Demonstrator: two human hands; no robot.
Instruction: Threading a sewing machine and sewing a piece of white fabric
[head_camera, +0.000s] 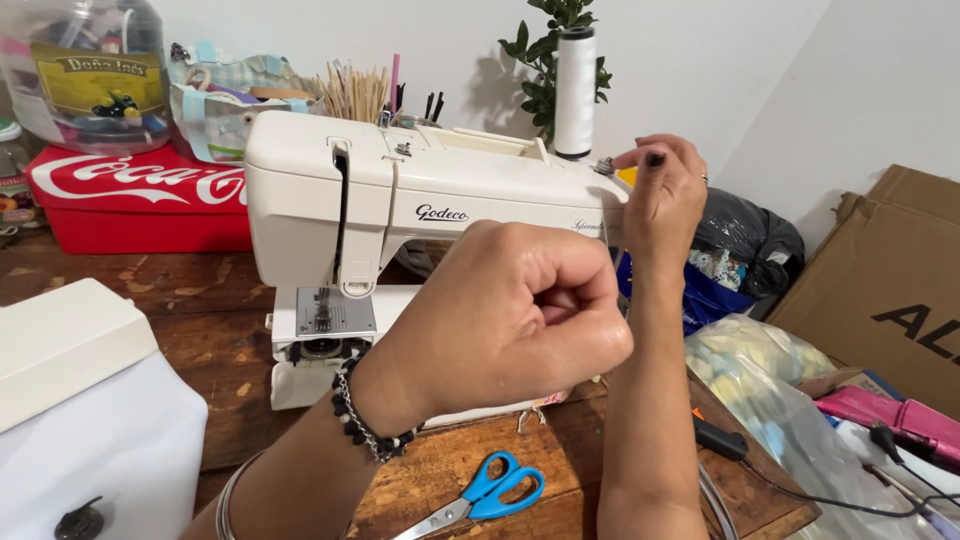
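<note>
The cream sewing machine (420, 200) stands at the middle of the wooden bench (200, 300), its needle end at 9 o'clock and its handwheel end at 3 o'clock. On its top at the 3 o'clock end sits a small metal bobbin (604, 166), and the right hand (665, 195) reaches up to it, fingers (640, 158) pinched on or at the bobbin; whether they truly grip it I cannot tell. The left hand (510, 315) hovers in front of the machine body, fingers clenched into a fist, perhaps on a thread too fine to see. It hides the lower front of the machine.

Just at 9 o'clock of the bobbin a tall white thread cone (575, 92) stands upright on the machine top. At 6 o'clock of the left hand, blue-handled scissors (485, 495) lie flat on the bench, blades closed. At 9 o'clock of the machine a white cover (90, 400) sits at the bench edge. Behind, at 11 o'clock, a red cooler box (130, 200) carries a clear plastic jar (85, 75) of small items, with a cup of wooden sticks (352, 95) beside it. A green plant (550, 55) rises behind the cone.

At 3 to 4 o'clock lie a dark plastic bag (750, 240), a clear bag of pale fabric scraps (770, 380), a cardboard box (890, 270) and a pink case (890, 415). The wall behind is plain white.
</note>
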